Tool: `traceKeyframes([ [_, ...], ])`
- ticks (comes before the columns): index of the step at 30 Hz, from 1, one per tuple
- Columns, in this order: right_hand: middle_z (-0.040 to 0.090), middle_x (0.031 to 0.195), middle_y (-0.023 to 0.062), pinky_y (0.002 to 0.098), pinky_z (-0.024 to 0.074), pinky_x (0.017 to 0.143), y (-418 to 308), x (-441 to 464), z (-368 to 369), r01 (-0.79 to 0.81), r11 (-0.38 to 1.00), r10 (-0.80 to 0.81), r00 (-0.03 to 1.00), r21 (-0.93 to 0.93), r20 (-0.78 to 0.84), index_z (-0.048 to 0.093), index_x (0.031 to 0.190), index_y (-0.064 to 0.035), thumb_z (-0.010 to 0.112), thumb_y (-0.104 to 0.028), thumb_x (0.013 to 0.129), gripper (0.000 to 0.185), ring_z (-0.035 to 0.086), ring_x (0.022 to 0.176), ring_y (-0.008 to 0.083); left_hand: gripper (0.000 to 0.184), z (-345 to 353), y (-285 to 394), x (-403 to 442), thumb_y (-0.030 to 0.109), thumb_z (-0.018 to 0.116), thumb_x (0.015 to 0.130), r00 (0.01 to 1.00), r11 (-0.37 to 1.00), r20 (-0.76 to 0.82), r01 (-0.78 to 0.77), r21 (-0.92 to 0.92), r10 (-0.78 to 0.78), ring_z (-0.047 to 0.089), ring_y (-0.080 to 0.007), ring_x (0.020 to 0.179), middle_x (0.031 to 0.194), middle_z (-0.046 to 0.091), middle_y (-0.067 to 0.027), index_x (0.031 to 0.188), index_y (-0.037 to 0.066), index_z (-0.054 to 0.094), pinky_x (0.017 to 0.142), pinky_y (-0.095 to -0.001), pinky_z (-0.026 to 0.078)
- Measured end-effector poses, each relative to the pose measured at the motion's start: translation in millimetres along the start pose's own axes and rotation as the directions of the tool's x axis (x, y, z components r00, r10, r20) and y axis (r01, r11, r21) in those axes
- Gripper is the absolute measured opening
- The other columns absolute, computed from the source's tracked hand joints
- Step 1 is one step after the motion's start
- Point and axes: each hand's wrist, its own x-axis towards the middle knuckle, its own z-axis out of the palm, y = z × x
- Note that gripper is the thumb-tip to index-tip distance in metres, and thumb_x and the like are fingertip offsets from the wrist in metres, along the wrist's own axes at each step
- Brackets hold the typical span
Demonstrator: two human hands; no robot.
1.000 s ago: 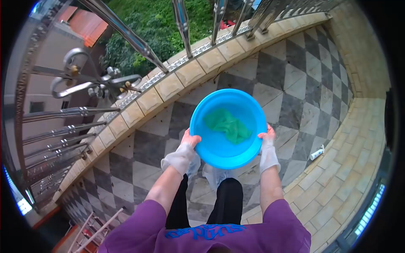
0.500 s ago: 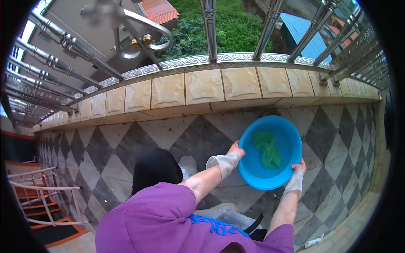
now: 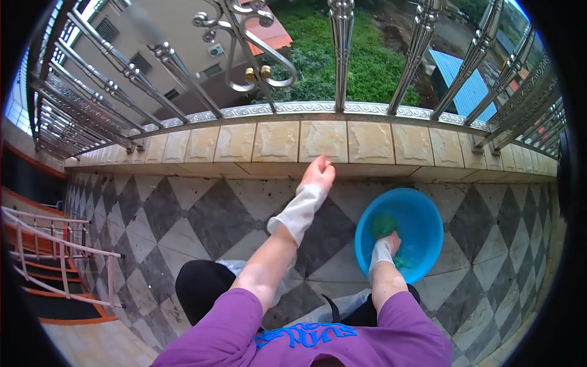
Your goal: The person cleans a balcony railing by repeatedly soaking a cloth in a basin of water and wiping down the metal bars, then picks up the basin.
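A round blue plastic basin (image 3: 433, 235) stands on the tiled floor to my right. In it lies a green cloth (image 3: 384, 226), bunched up, with a smaller bit showing lower down. My right hand (image 3: 390, 240) reaches into the basin and grips the cloth; its fingertips are partly hidden. My left hand (image 3: 319, 173) is stretched forward near the tiled ledge, holding nothing, its fingers extended. Whether it touches the ledge I cannot tell. Whitish translucent sleeves, like plastic, cover both wrists.
A low ledge of beige stone tiles (image 3: 323, 142) runs across ahead, topped by a metal railing (image 3: 340, 61). The floor has grey and white diamond tiles (image 3: 226, 211). Pale pink stair rails (image 3: 61, 241) stand at the left. Clear plastic (image 3: 342, 306) lies by my legs.
Both hands have let go of the basin's rim. My left hand has moved left and forward towards the ledge; my right hand has gone into the basin onto the cloth.
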Motion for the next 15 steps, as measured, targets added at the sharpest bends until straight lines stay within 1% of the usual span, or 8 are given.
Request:
traceKeyframes([
  [2,0.054,0.123,0.0156,0.0484,0.0451,0.09,20,84,86,-0.157,0.658,0.147,0.986,0.736,0.08,0.05,0.13,-0.0182,0.068,-0.03,0.082,0.053,0.053,0.109,0.0351,0.057,-36,68,-29,0.025,0.054,0.093,0.999,0.996,-0.033,-0.023,0.081,0.026,0.05,-0.0201,0.122,0.134,0.053,-0.0166,0.138,-0.006,0.039,0.102,-0.0281,0.037],
  [5,0.067,0.097,0.0113,0.0411,0.0526,0.075,4,122,113,-0.378,0.1,0.502,0.818,0.92,0.281,0.06,0.116,-0.0119,0.068,-0.019,0.083,0.035,0.064,0.084,0.0292,0.045,-83,102,-25,0.024,0.056,0.094,0.955,0.979,-0.218,-0.192,0.066,0.202,0.06,-0.0147,0.102,0.116,0.065,-0.0107,0.131,-0.001,0.051,0.088,-0.0259,0.045],
  [8,0.066,0.09,0.0086,0.048,0.0522,0.068,-71,62,4,-0.209,0.081,0.064,0.977,0.974,0.204,0.064,0.104,-0.0132,0.063,-0.023,0.091,0.017,0.064,0.075,0.0258,0.042,-133,177,-9,0.023,0.056,0.094,0.826,0.875,-0.292,-0.433,0.218,0.482,0.061,-0.0135,0.099,0.108,0.068,-0.0089,0.129,-0.001,0.052,0.087,-0.0264,0.046],
  [9,0.066,0.085,0.0089,0.0411,0.0536,0.059,-105,20,-45,0.08,0.324,-0.034,0.997,0.943,-0.073,0.063,0.098,-0.0079,0.063,-0.014,0.09,0.01,0.064,0.071,0.0235,0.041,-149,209,-13,0.022,0.055,0.094,0.727,0.789,-0.315,-0.519,0.329,0.61,0.062,-0.0164,0.099,0.108,0.068,-0.0096,0.128,0.0,0.053,0.088,-0.0279,0.046],
  [11,0.066,0.074,0.0071,0.0332,0.0552,0.05,-154,-39,-133,0.201,0.122,-0.488,0.865,0.972,-0.117,0.063,0.09,-0.0025,0.065,-0.01,0.087,0.008,0.063,0.058,0.0183,0.037,-177,277,-15,0.019,0.055,0.094,0.477,0.576,-0.332,-0.584,0.572,0.814,0.062,-0.0268,0.106,0.113,0.066,-0.0137,0.127,0.003,0.053,0.092,-0.0336,0.047],
  [12,0.066,0.075,0.0067,0.0328,0.0559,0.051,-179,-43,-161,0.523,0.128,-0.59,0.723,0.842,-0.359,0.064,0.095,-0.0026,0.064,-0.011,0.088,0.011,0.064,0.059,0.0171,0.036,-202,300,5,0.019,0.055,0.094,0.233,0.373,-0.291,-0.584,0.721,0.928,0.059,-0.0302,0.112,0.119,0.063,-0.0148,0.127,0.006,0.054,0.095,-0.036,0.047],
  [13,0.067,0.075,0.0063,0.0316,0.056,0.051,-207,-87,-208,0.541,0.063,-0.593,0.696,0.838,-0.405,0.065,0.097,-0.003,0.063,-0.011,0.089,0.012,0.064,0.06,0.0153,0.035,-205,336,-20,0.013,0.054,0.095,0.09,0.25,-0.237,-0.491,0.834,0.967,0.055,-0.0273,0.119,0.127,0.059,-0.0147,0.129,0.006,0.053,0.1,-0.0338,0.043],
  [15,0.068,0.077,0.0051,0.0274,0.052,0.052,-257,-137,-295,0.69,-0.108,-0.79,0.378,0.716,-0.483,0.066,0.094,-0.0033,0.064,-0.012,0.089,0.011,0.063,0.066,0.0108,0.036,-227,402,-39,0.016,0.053,0.095,-0.199,-0.004,-0.096,-0.45,0.893,0.975,0.051,-0.0299,0.124,0.131,0.055,-0.0161,0.13,0.008,0.053,0.104,-0.0357,0.039],
])
